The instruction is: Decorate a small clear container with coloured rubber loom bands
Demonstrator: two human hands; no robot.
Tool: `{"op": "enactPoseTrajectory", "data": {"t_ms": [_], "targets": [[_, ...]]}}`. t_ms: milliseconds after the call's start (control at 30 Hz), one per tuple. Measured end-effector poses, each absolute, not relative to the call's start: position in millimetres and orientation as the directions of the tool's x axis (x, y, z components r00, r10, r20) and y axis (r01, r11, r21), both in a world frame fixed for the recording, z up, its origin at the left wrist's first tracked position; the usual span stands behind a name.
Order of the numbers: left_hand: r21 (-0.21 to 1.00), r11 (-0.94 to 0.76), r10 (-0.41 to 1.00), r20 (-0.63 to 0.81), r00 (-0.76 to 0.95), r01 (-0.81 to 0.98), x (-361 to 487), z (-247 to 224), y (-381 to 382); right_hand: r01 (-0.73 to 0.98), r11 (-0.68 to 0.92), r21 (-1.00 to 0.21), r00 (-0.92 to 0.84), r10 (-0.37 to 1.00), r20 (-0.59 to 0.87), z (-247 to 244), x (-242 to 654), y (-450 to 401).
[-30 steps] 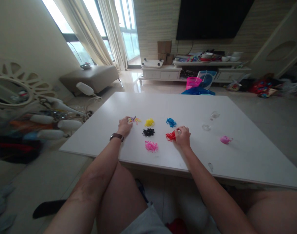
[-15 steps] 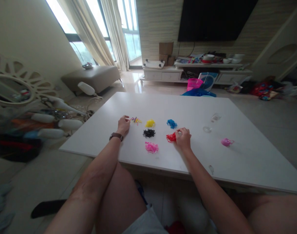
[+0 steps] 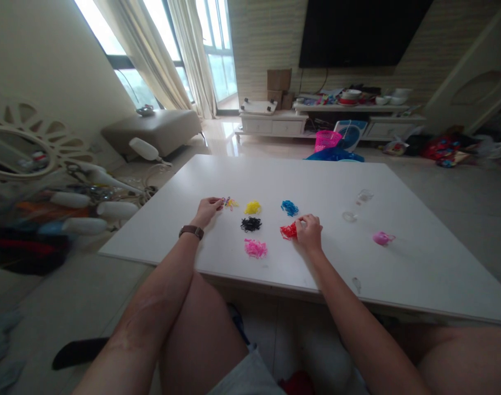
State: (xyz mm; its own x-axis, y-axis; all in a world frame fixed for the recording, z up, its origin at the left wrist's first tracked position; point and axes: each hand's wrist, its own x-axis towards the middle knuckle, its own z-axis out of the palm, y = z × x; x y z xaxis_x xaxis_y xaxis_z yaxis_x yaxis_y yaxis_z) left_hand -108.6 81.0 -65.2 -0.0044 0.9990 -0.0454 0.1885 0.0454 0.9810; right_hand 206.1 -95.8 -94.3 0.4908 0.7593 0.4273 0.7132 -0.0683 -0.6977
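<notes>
My left hand (image 3: 208,209), with a brown watch on its wrist, is pinched at the left edge of a small mixed-colour pile of rubber bands (image 3: 231,203). What lies between its fingertips is too small to make out. My right hand (image 3: 310,231) rests with curled fingers on the right side of a red pile of rubber bands (image 3: 288,231), partly covering it. Between the hands lie yellow rubber bands (image 3: 252,207), black rubber bands (image 3: 251,224) and pink rubber bands (image 3: 255,248). Blue rubber bands (image 3: 290,208) sit just beyond the red ones.
On the right of the white table (image 3: 336,181) are a clear container (image 3: 364,197), a clear ring-shaped item (image 3: 349,217), a pink pouch-like item (image 3: 382,238) and a small clear piece (image 3: 356,284). A pink basket (image 3: 326,141) stands past the far edge.
My left hand has turned slightly and its fingertips have shifted right against the mixed rubber bands. My right hand stays at the red pile.
</notes>
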Motion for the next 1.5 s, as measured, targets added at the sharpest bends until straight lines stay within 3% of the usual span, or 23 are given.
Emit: {"op": "enactPoseTrajectory", "data": {"t_ms": [200, 533, 900, 1367, 1500], "targets": [[0.965, -0.168, 0.933, 0.091, 0.347, 0.199, -78, -47, 46, 0.748, 0.000, -0.663, 0.430, 0.762, 0.485, -88, 203, -100], [0.966, -0.208, 0.726, 0.047, 0.686, 0.155, -16, -35, -14, 0.789, 0.311, -0.530, 0.108, 0.779, 0.617, -79, 180, -117], [0.954, -0.248, 0.651, 0.034, 0.758, 0.170, -11, -46, -19, 0.690, 0.497, -0.526, -0.049, 0.758, 0.651, -83, 181, -114], [0.964, -0.201, 0.702, 0.019, 0.712, 0.172, -14, -38, -12, 0.697, 0.493, -0.521, -0.005, 0.730, 0.684, -79, 179, -115], [0.970, -0.181, 0.725, 0.021, 0.688, 0.161, -17, -37, -10, 0.701, 0.514, -0.495, -0.066, 0.737, 0.672, -79, 177, -117]]}}
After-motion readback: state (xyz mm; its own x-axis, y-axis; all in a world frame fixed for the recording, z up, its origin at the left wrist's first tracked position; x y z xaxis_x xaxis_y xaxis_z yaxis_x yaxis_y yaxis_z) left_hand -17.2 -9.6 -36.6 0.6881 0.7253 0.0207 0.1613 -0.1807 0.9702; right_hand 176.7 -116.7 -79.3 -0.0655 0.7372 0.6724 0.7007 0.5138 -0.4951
